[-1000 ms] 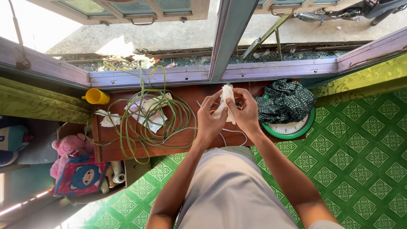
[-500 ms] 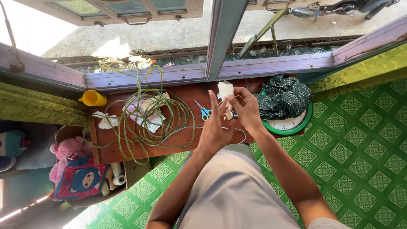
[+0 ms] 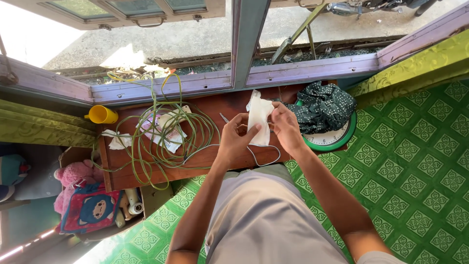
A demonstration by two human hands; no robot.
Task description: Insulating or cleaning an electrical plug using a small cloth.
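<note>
Looking down from the head camera, both hands meet over the brown wooden table [image 3: 220,105] that stands under the window. The left hand [image 3: 235,142] and the right hand [image 3: 286,128] each pinch a side of a white cloth piece [image 3: 260,122], fingers closed on its edges, holding it upright in the air just above the table's near edge. A thin white cord [image 3: 266,159] loops down from the cloth below the hands.

On the table, left of the cloth, lies a loose coil of green cable [image 3: 161,132] over some papers [image 3: 163,134]. At the table's far left corner sits a yellow cup [image 3: 102,115], with a crumpled white tissue [image 3: 117,142] just beside it. Right of the table, a dark dotted fabric [image 3: 322,107] is heaped on a green-rimmed dial scale [image 3: 332,141]. Left of the table, lower down, rest a pink plush toy [image 3: 73,176] and a blue cartoon bag [image 3: 93,208].
</note>
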